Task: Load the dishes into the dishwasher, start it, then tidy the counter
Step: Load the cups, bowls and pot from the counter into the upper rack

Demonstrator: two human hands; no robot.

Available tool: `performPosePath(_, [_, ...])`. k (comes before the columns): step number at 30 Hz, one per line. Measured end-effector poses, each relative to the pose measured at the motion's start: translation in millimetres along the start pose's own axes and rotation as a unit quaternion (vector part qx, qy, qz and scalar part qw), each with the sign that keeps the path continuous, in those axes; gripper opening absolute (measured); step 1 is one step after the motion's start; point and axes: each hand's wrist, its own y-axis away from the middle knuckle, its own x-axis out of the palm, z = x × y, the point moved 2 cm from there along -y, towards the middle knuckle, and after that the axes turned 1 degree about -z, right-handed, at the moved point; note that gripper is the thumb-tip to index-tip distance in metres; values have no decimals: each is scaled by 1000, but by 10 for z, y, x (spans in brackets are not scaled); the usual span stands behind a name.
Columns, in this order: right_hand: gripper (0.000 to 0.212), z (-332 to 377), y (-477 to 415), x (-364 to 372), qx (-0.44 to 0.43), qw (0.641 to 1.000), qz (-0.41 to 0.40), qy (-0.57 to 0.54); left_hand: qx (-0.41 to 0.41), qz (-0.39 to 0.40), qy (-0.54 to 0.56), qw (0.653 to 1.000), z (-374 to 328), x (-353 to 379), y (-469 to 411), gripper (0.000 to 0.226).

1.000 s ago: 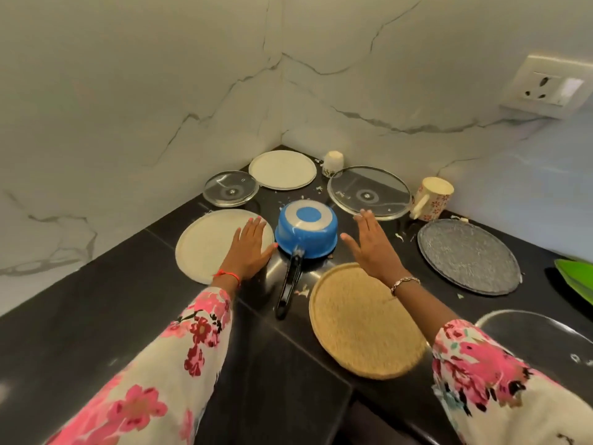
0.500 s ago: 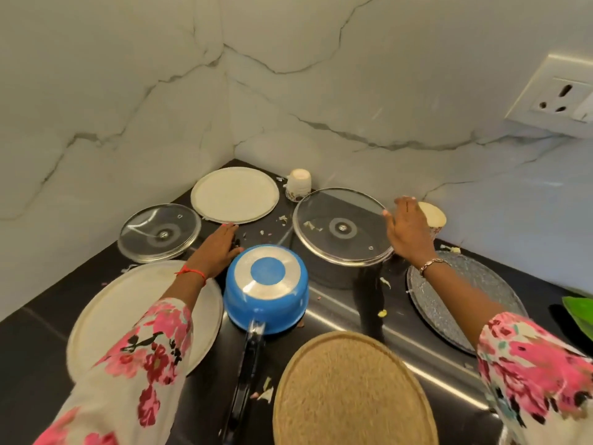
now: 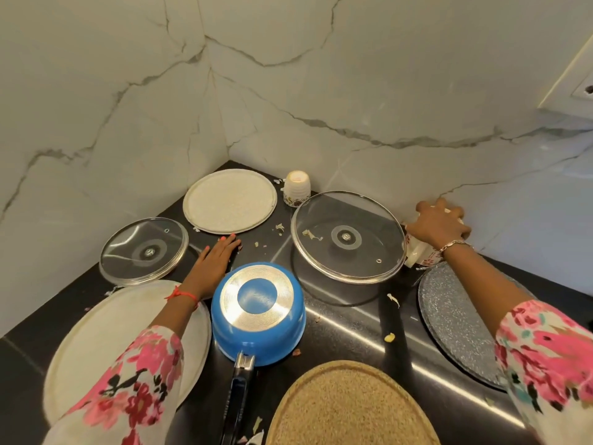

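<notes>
Mug (image 3: 421, 253), white ceramic with a small red floral print, stands at the back right of the counter (image 3: 353, 332), close to the marble wall (image 3: 353, 107). My right hand (image 3: 441, 224) covers its top, fingers curled down over the rim and holding it. Just to its left lies the large glass lid (image 3: 348, 237), round, steel-rimmed, with a metal boss at its centre and a few food scraps on it. In front of the mug is a round grey speckled plate (image 3: 455, 319), stony in texture.

Mid-counter sits the blue saucepan (image 3: 258, 311), upside down, its ringed metal base up and its black handle pointing toward me. My left hand (image 3: 215, 261) rests flat on the glossy black counter beside it, fingers straight and holding nothing. Left of that hand is the small glass lid (image 3: 144, 250); beyond its fingertips, a round cream plate (image 3: 230, 200) in the corner. An upturned ribbed cup (image 3: 297, 187) stands by the wall. My left sleeve crosses a larger cream plate (image 3: 96, 342), and a tan, coarse-grained round plate (image 3: 346, 409) lies nearest me. Pale scraps (image 3: 390, 338) dot the counter.
</notes>
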Motion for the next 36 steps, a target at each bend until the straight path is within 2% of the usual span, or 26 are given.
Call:
performPosePath(3, [55,-54,7,11,-12,999,-24,-31,-2,-4,-3,1000,-19,-17,6,111])
performPosePath(8, [80,-131,161,-91,-9,986,-45,-160,-29,34,-23,999,-83,-57,19,80])
performPosePath(12, [76,-262,469,-308,-15,977,-87,-192,-50,78,3,996,-210,-215,-19,68])
performPosePath(15, [72,-373,771,-434,-59,973,-92,-204,-82,77,79,991,-332,-421,-16,35])
performPosePath(16, [70,-398,900,-454,-70,972,-88,-207,-90,67,82,990,-370,-482,14,32])
performPosePath(20, [72,-420,1517,-507,-107,973,-74,-191,-96,17,78,992,-661,-665,306,54])
performPosePath(27, [75,-635,2718,-553,-156,977,-48,-135,-19,-54,113,992,-1494,-701,1390,59])
performPosePath(31, [71,-937,3436,-515,-191,972,-71,-120,3,-71,130,989,-2039,-414,2214,67])
performPosePath(36, [76,-1421,4429,-263,-223,965,-35,-131,4,-70,66,995,-2612,208,3320,76])
